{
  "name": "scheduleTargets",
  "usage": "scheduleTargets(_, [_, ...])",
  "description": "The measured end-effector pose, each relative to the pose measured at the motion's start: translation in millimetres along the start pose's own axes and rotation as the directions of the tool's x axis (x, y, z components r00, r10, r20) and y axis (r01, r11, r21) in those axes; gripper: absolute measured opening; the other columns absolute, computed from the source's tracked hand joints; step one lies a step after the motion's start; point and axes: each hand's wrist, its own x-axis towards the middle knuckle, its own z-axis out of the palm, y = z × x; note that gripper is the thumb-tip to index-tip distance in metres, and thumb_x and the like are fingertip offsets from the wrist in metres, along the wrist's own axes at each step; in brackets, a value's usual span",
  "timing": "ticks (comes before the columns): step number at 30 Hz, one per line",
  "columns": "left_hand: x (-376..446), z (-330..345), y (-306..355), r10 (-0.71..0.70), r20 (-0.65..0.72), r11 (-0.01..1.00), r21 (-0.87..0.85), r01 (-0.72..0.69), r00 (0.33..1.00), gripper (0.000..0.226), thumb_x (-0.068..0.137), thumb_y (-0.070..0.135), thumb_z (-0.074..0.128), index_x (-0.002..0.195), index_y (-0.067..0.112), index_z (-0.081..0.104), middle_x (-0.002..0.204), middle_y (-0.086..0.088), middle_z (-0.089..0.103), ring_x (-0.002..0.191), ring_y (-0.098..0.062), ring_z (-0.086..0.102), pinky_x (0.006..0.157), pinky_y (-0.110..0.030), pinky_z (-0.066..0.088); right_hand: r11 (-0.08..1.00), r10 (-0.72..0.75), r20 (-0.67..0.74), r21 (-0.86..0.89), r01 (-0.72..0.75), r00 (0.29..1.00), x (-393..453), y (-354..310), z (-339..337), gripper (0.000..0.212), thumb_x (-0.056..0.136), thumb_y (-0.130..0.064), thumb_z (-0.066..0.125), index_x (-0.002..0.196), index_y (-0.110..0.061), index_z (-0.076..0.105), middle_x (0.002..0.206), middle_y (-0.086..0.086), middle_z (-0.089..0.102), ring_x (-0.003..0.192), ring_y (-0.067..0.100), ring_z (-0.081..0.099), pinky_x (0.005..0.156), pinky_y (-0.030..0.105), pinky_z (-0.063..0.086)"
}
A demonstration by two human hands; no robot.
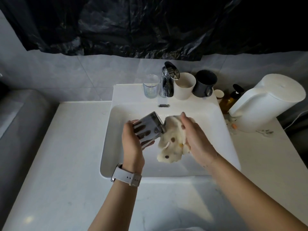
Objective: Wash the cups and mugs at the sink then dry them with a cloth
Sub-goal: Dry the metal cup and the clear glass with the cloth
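Observation:
Over the white sink (221, 130), my left hand (133, 144) grips a clear glass cup (150, 125) tilted on its side, its mouth pointing right. My right hand (195, 135) holds a cream cloth with brown dots (171, 144) bunched against the cup's mouth. On the ledge behind the basin stand a clear glass (150, 86), a white cup (185, 85) and a dark grey mug (205, 83).
The chrome tap (168, 79) rises between the clear glass and the white cup; no water is visible. A small paper cup (218, 94), an amber pump bottle (229, 99) and a white kettle (265, 102) crowd the right counter. White countertop (66, 155) lies left of the basin.

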Motion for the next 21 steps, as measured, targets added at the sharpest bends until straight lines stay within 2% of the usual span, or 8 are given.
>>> scheduleTargets(3, [3, -3, -3, -0.173, -0.011, 0.982, -0.074, 0.172, 0.985, 0.032, 0.098, 0.037, 0.036, 0.085, 0.017, 0.058, 0.08, -0.002, 0.066, 0.072, -0.02, 0.063, 0.064, -0.032, 0.051, 0.984, -0.179, -0.03, 0.008, 0.18, 0.983, -30, 3, -6, 0.016, 0.097, -0.045, 0.041, 0.102, -0.041, 0.055, 0.089, -0.028, 0.061, 0.081, -0.017, 0.054, 0.069, 0.006, 0.044])
scheduleTargets(5, [4, -1, -7, -0.331, -0.004, 0.931, -0.164, 0.326, 0.944, 0.029, 0.095, 0.035, 0.039, 0.089, 0.014, 0.058, 0.08, -0.006, 0.064, 0.071, -0.024, 0.061, 0.059, -0.032, 0.052, 0.93, -0.344, 0.09, -0.109, 0.352, 0.935, -37, 13, -1, 0.023, 0.095, -0.048, 0.045, 0.115, -0.04, 0.052, 0.103, -0.038, 0.06, 0.098, -0.02, 0.052, 0.088, 0.008, 0.041])
scheduleTargets(8, [-2, 7, -14, -0.445, 0.024, 0.873, -0.208, 0.44, 0.895, 0.026, 0.091, 0.029, 0.04, 0.084, 0.012, 0.058, 0.068, -0.005, 0.062, 0.068, -0.024, 0.059, 0.053, -0.03, 0.052, 0.601, -0.58, 0.366, -0.412, 0.685, 0.728, -22, 28, 4, 0.029, 0.096, -0.035, 0.048, 0.124, -0.036, 0.052, 0.131, -0.019, 0.049, 0.13, 0.006, 0.041, 0.111, 0.025, 0.03])
scheduleTargets(10, [-12, 15, -17, -0.431, 0.053, 0.891, -0.133, 0.434, 0.901, 0.028, 0.089, 0.026, 0.039, 0.073, 0.013, 0.058, 0.062, -0.003, 0.058, 0.062, -0.021, 0.056, 0.05, -0.027, 0.05, 0.35, -0.648, 0.431, -0.564, 0.748, 0.628, -5, 29, 9, 0.031, 0.096, -0.03, 0.048, 0.116, -0.01, 0.062, 0.122, 0.003, 0.054, 0.122, 0.019, 0.046, 0.107, 0.031, 0.036])
scheduleTargets(12, [-21, 21, -22, -0.38, 0.053, 0.922, -0.055, 0.382, 0.924, 0.034, 0.092, 0.027, 0.036, 0.074, 0.012, 0.061, 0.061, -0.005, 0.061, 0.059, -0.021, 0.057, 0.054, -0.03, 0.051, 0.198, -0.657, 0.452, -0.668, 0.717, 0.603, 8, 22, 10, 0.041, 0.096, -0.035, 0.043, 0.108, -0.003, 0.066, 0.114, 0.008, 0.059, 0.112, 0.021, 0.052, 0.097, 0.029, 0.044])
scheduleTargets(14, [-26, 24, -27, -0.27, 0.019, 0.962, 0.036, 0.27, 0.963, 0.036, 0.096, 0.028, 0.033, 0.086, 0.006, 0.06, 0.069, -0.011, 0.064, 0.059, -0.022, 0.059, 0.053, -0.03, 0.052, 0.294, -0.589, 0.396, -0.707, 0.643, 0.705, 14, 15, 9, 0.045, 0.096, -0.04, 0.04, 0.103, -0.006, 0.068, 0.107, 0.007, 0.065, 0.1, 0.019, 0.06, 0.082, 0.03, 0.049])
scheduleTargets(18, [-21, 25, -38, 0.059, 0.003, 0.975, 0.213, -0.058, 0.998, 0.025, 0.102, 0.022, 0.032, 0.095, 0.009, 0.052, 0.089, -0.017, 0.063, 0.076, -0.029, 0.062, 0.057, -0.036, 0.051, 0.915, -0.179, 0.128, -0.342, 0.213, 0.975, 24, 6, 9, 0.04, 0.092, -0.043, 0.049, 0.083, -0.009, 0.068, 0.08, 0.001, 0.069, 0.074, 0.014, 0.062, 0.072, 0.031, 0.047])
scheduleTargets(21, [-15, 26, -45, 0.229, 0.042, 0.926, 0.298, -0.231, 0.972, 0.026, 0.1, 0.028, 0.033, 0.087, 0.02, 0.054, 0.09, -0.012, 0.066, 0.08, -0.025, 0.063, 0.063, -0.037, 0.049, 0.996, 0.072, 0.005, 0.044, -0.072, 0.997, 28, 17, 15, 0.032, 0.089, -0.034, 0.047, 0.076, -0.012, 0.067, 0.066, -0.002, 0.065, 0.058, 0.012, 0.058, 0.054, 0.02, 0.043])
